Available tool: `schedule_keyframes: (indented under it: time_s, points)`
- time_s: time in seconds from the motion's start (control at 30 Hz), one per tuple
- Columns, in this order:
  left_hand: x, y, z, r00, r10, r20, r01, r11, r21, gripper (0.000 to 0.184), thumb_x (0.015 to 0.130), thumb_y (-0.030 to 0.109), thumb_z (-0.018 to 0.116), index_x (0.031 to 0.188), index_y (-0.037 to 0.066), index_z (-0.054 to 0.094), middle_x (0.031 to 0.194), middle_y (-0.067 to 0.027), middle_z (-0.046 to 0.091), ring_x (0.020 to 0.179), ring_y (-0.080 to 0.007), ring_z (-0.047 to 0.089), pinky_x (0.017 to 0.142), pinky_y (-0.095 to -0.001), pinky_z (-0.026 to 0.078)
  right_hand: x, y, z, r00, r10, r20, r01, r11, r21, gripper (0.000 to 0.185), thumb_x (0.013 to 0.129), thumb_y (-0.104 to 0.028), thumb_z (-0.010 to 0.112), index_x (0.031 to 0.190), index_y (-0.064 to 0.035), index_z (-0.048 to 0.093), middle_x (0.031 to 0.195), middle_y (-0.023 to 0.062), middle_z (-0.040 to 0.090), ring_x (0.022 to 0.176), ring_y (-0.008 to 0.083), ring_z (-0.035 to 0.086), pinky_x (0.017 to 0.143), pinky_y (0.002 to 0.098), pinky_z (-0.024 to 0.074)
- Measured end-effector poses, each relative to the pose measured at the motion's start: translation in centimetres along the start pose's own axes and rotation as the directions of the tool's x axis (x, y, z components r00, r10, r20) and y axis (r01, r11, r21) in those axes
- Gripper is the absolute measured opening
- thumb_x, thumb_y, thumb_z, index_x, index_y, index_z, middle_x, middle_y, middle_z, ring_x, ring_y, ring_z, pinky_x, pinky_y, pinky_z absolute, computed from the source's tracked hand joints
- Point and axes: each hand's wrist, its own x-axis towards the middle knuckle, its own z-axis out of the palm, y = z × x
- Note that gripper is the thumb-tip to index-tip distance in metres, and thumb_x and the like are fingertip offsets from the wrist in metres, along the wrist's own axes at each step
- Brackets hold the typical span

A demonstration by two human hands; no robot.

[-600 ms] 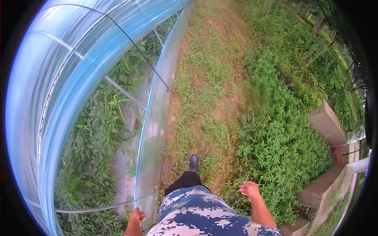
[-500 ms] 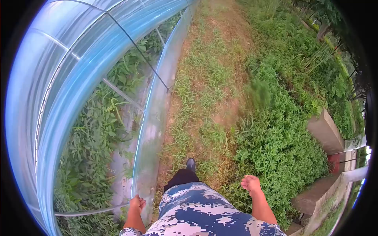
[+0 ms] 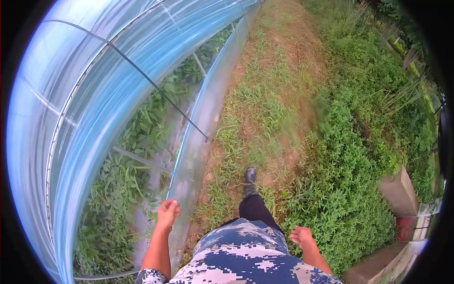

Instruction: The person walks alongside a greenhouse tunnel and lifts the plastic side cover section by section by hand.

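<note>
My left hand (image 3: 168, 213) is raised at the lower left, beside the clear plastic skirt (image 3: 189, 165) of the greenhouse, its fingers curled together. Whether it touches the film, or has something small between the fingers, I cannot make out. My right hand (image 3: 301, 235) hangs at the lower right, over the low green plants, with fingers curled inward and their inner side partly hidden. Between the hands is my blue and white camouflage shirt (image 3: 246, 255). One dark boot (image 3: 250, 175) is forward on the grassy path (image 3: 260, 118).
Rolled blue plastic film (image 3: 109, 113) and metal pipes arch along the left, with leafy crops (image 3: 113, 199) inside. A dark cord (image 3: 156, 87) slants down to the path's edge. Dense weeds (image 3: 350, 189) and concrete blocks (image 3: 398, 191) line the right.
My left hand has risen and moved forward along the plastic. My right hand is slightly lower. The leg and boot now reach farther forward, and the cord's lower end appears nearer.
</note>
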Motion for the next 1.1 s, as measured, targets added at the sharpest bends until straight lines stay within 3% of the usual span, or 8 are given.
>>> schedule_keyframes:
  time_s: [0.17,0.3,0.5,0.83,0.93,1.0,1.03,1.1]
  points:
    - [4.6,5.7,8.4,0.988,-0.142,-0.054,0.142,0.99,0.001,0.04,0.092,0.025,0.06,0.119,-0.003,0.052,0.102,-0.0131,0.064,0.077,-0.0194,0.063,0.066,-0.0302,0.052,7.4,-11.2,0.1,0.996,0.084,0.035,-0.085,0.996,0.024,0.028,0.094,-0.025,0.053,0.109,-0.0013,0.057,0.093,0.0118,0.063,0.075,0.0248,0.062,0.066,0.0406,0.0525]
    - [8.3,12.3,13.0,0.995,-0.07,-0.069,0.069,0.998,-0.003,0.042,0.093,0.028,0.059,0.123,-0.001,0.049,0.105,-0.0122,0.062,0.079,-0.0197,0.064,0.068,-0.0314,0.055,11.4,-23.8,1.3,0.997,-0.002,0.073,0.004,1.0,-0.019,0.031,0.095,-0.026,0.051,0.109,0.0,0.057,0.096,0.0136,0.063,0.075,0.0257,0.062,0.065,0.0404,0.0514]
    - [12.9,21.0,16.4,0.988,0.015,-0.154,-0.048,0.976,-0.213,0.047,0.095,0.028,0.056,0.133,0.003,0.044,0.106,-0.0106,0.06,0.078,-0.0183,0.062,0.066,-0.0309,0.054,11.7,-38.0,3.1,0.984,-0.14,0.111,0.127,0.985,0.114,0.023,0.093,-0.022,0.054,0.106,-0.0023,0.056,0.085,0.0096,0.062,0.064,0.021,0.061,0.054,0.0354,0.0511]
    - [26.2,31.7,18.5,0.974,0.102,-0.201,-0.181,0.884,-0.432,0.063,0.093,0.037,0.059,0.138,0.002,0.033,0.104,-0.0108,0.057,0.073,-0.0177,0.059,0.064,-0.0321,0.053,16.3,-45.8,6.6,0.993,-0.089,0.081,0.083,0.994,0.074,0.026,0.095,-0.023,0.051,0.11,-0.0018,0.055,0.085,0.0107,0.062,0.067,0.0239,0.061,0.058,0.039,0.0515]
    - [33.0,34.5,17.7,0.966,0.102,-0.237,-0.215,0.826,-0.521,0.067,0.091,0.039,0.061,0.138,0.002,0.032,0.101,-0.0103,0.056,0.073,-0.0182,0.059,0.064,-0.0327,0.052,18.6,-48.1,8.4,0.994,-0.084,0.072,0.075,0.991,0.111,0.02,0.096,-0.023,0.048,0.099,-0.0042,0.056,0.081,0.0095,0.06,0.062,0.0236,0.06,0.053,0.0402,0.0503]
    - [37.5,36.5,16.8,0.955,0.038,-0.293,-0.227,0.73,-0.645,0.07,0.087,0.043,0.066,0.135,0.003,0.035,0.098,-0.0096,0.056,0.074,-0.0189,0.059,0.064,-0.033,0.052,18.1,-49.9,9.7,0.954,-0.236,0.183,0.204,0.963,0.176,0.069,0.085,-0.039,0.067,0.135,0.001,0.043,0.108,0.0184,0.064,0.086,0.0259,0.063,0.062,0.037,0.0444]
    - [39.7,37.4,15.9,0.951,0.04,-0.308,-0.243,0.713,-0.658,0.07,0.087,0.043,0.066,0.135,0.003,0.035,0.098,-0.0096,0.056,0.074,-0.0189,0.059,0.064,-0.033,0.052,17.6,-52.3,12.1,0.947,-0.253,0.196,0.223,0.961,0.163,0.069,0.085,-0.039,0.067,0.135,0.001,0.043,0.108,0.0184,0.064,0.086,0.0259,0.063,0.062,0.037,0.0444]
    - [43.5,38.6,14.2,0.947,-0.027,-0.321,-0.243,0.594,-0.767,0.072,0.083,0.047,0.07,0.13,0.003,0.038,0.096,-0.0083,0.056,0.072,-0.0192,0.059,0.063,-0.0328,0.052,16.0,-56.7,16.9,0.989,-0.117,0.093,0.128,0.984,-0.122,0.053,0.091,-0.031,0.061,0.128,0.004,0.046,0.112,0.0162,0.063,0.094,0.0265,0.063,0.077,0.039,0.0533]
